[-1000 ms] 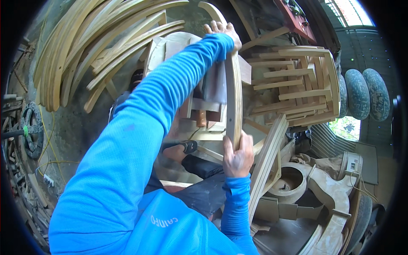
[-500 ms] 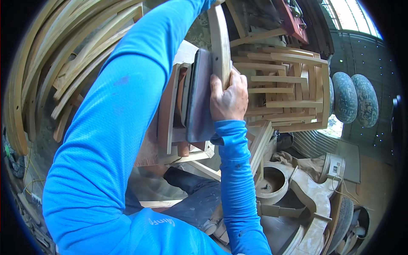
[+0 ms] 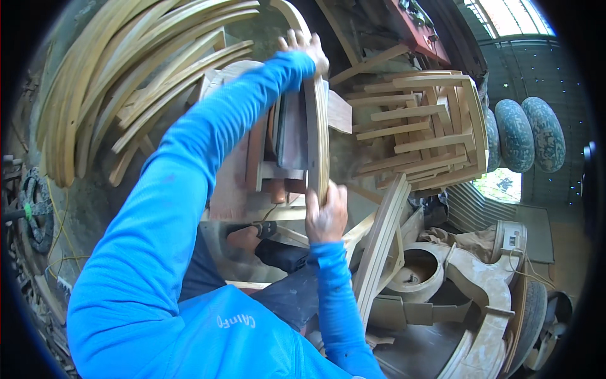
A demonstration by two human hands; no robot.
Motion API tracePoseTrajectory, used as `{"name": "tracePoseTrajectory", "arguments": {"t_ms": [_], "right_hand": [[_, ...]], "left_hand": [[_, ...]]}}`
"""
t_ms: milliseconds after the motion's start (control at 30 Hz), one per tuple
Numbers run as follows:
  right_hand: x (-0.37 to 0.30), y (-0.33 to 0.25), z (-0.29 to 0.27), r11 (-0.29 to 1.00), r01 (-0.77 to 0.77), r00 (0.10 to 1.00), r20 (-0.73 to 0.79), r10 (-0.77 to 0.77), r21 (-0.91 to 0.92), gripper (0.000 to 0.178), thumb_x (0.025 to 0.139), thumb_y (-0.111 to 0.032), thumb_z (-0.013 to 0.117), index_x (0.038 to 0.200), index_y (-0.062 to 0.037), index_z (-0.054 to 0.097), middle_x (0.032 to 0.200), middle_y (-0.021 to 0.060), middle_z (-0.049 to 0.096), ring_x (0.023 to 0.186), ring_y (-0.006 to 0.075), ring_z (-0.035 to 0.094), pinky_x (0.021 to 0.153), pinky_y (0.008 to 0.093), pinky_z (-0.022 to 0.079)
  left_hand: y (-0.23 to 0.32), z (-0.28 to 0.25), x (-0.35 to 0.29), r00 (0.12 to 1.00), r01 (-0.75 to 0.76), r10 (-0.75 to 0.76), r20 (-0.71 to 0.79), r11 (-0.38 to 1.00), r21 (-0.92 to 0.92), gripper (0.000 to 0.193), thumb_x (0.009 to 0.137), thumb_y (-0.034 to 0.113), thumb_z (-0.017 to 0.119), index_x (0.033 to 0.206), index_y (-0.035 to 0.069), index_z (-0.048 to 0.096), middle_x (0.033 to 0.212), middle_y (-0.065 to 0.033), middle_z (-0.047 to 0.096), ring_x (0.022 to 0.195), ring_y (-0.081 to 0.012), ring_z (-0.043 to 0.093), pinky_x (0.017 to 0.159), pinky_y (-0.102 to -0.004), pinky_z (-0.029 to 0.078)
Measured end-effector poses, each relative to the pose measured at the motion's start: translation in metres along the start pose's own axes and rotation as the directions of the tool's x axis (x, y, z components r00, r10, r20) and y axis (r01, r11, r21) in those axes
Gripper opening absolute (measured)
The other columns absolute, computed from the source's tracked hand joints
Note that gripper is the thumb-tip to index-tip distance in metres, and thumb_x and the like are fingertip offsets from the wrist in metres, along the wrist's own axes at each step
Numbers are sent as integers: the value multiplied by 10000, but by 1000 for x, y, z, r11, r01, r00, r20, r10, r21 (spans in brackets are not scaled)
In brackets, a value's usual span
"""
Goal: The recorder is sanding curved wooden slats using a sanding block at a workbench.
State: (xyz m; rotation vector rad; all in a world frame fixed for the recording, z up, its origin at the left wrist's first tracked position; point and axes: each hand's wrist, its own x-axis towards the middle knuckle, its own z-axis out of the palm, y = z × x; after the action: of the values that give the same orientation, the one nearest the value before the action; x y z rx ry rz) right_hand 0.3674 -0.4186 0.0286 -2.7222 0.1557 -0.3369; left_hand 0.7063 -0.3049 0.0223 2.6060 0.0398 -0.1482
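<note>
A long curved wooden piece (image 3: 317, 132) runs away from me, its near end toward my body. My right hand (image 3: 327, 215) is closed around that near end, thumb on the left side and fingers on the right. Farther along, my left hand (image 3: 306, 52) is on the same piece, its fingers curled over the top and slightly blurred. Directly left of the wood is a long dark flat surface (image 3: 292, 132) with a rounded edge, resembling a sanding belt on a wooden stand. The curved piece lies against or over its right side; exact contact is hard to tell.
Many curved wooden strips (image 3: 95, 82) are piled at the left. On the right stands a stack of wooden frames (image 3: 435, 126), with patterned round rolls (image 3: 517, 136) beyond. A machine with a round housing (image 3: 416, 271) sits at lower right, near leaning wooden bars (image 3: 379, 234). My bare foot (image 3: 243, 239) rests below.
My right hand has moved nearer my body with the wood's near end. My left hand has come back into full view on the piece, which has also shifted toward me.
</note>
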Motion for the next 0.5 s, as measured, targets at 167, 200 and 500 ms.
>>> {"name": "tracePoseTrajectory", "arguments": {"t_ms": [167, 200, 500], "right_hand": [[-161, 28, -50, 996, -55, 996, 70, 50, 67, 431, 874, -111, 741, 1274, -21, 608, 1076, 232, 601, 1018, 427, 593, 879, 464, 509], [-192, 34, -61, 995, -66, 996, 69, 61, 72, 436, 878, -99, 739, 1287, -22, 608, 1110, 235, 613, 1045, 421, 600, 904, 453, 510], [-427, 72, -153, 915, -329, 943, 40, 329, 235, 422, 899, -131, 770, 1265, -34, 584, 1122, 229, 710, 1009, 377, 731, 857, 422, 569]], "left_hand": [[12, 11, -178, 982, -186, 185, -24, 981, -58, 869, 888, 342, 514, 1648, 80, 185, 1692, -295, 72, 1582, -454, -6, 1246, -604, -49], [16, 11, -205, 981, -193, 194, 3, 978, -74, 926, 856, 382, 541, 1651, 85, 172, 1688, -305, 74, 1582, -453, -11, 1245, -606, -52], [31, -27, -259, 985, -137, 154, 72, 970, -203, 1021, 846, 493, 601, 1658, 95, 126, 1718, -224, 49, 1601, -363, -19, 1272, -548, 5]]}}
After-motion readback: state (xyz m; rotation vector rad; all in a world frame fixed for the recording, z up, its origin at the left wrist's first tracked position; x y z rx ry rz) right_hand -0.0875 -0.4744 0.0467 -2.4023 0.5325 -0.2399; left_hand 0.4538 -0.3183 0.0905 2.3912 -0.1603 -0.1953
